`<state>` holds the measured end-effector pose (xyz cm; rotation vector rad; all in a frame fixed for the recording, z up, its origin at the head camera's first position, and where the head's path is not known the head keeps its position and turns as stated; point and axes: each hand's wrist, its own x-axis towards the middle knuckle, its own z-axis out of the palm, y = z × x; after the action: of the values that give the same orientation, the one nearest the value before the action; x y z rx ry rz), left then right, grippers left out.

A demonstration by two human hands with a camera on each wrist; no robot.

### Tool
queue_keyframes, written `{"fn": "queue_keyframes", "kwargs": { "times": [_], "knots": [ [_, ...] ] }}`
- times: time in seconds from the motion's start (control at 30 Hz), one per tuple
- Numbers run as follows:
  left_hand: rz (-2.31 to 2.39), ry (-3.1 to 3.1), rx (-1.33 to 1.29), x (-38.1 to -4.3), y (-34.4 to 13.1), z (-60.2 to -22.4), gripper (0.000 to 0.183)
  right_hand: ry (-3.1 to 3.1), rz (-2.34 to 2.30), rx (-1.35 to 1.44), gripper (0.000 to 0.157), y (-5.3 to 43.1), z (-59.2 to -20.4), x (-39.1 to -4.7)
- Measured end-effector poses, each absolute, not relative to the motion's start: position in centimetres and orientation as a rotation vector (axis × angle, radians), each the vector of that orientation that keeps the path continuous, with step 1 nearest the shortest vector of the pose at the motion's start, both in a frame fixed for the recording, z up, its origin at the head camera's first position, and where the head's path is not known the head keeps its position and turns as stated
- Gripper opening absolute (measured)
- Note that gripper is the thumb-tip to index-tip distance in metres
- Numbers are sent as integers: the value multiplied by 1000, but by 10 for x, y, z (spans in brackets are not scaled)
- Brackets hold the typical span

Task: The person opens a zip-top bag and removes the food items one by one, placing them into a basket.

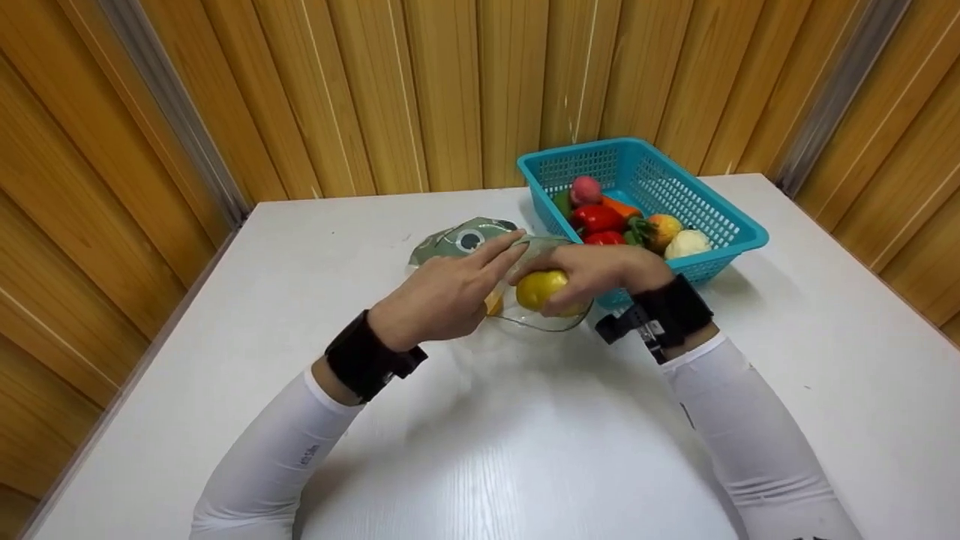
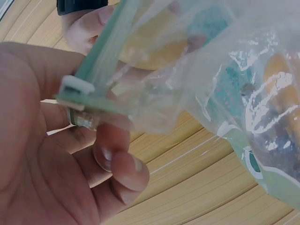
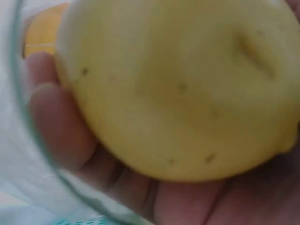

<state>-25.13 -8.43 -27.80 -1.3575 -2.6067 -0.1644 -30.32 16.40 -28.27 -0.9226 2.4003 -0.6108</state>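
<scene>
A zip bag (image 1: pixel 441 247) of clear plastic, with green printed parts, lies between both hands over the table. My left hand (image 1: pixel 442 296) pinches the bag's green zip edge, beside a small white slider (image 2: pixel 77 85) in the left wrist view. A yellow potato (image 1: pixel 540 290) with dark specks sits in the grip of my right hand (image 1: pixel 604 268), at the bag's mouth. Close up in the right wrist view, curled fingers (image 3: pixel 63 126) cradle the potato from below, and the bag's rim runs across them. An orange item (image 1: pixel 493 303) shows inside the bag.
Behind my right hand stands a blue plastic basket (image 1: pixel 705 196), holding red peppers (image 1: pixel 598 218), a carrot (image 1: pixel 619 206), a cauliflower (image 1: pixel 688 244) and other produce. The white table (image 1: pixel 480 465) reaches back to wood-patterned walls (image 1: pixel 442 90).
</scene>
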Motion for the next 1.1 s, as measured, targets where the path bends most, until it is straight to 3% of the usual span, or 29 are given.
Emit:
{"fn": "queue_keyframes", "kwargs": {
  "times": [0.5,0.77,0.97,1.1],
  "knots": [
    [-145,-2625,-1304,-253,-87,-275,78,2529,-634,-955,64,183,-260,-287],
    [-116,-2639,-1249,-253,-87,-275,73,2695,-952,-1007,57,219,-239,-274],
    [-118,-2629,-1256,-253,-86,-275,72,3018,-1194,-659,56,236,-242,-281],
    [-121,-2629,-1259,-254,-87,-275,71,3203,-1053,-364,69,246,-256,-300]
  ]
}}
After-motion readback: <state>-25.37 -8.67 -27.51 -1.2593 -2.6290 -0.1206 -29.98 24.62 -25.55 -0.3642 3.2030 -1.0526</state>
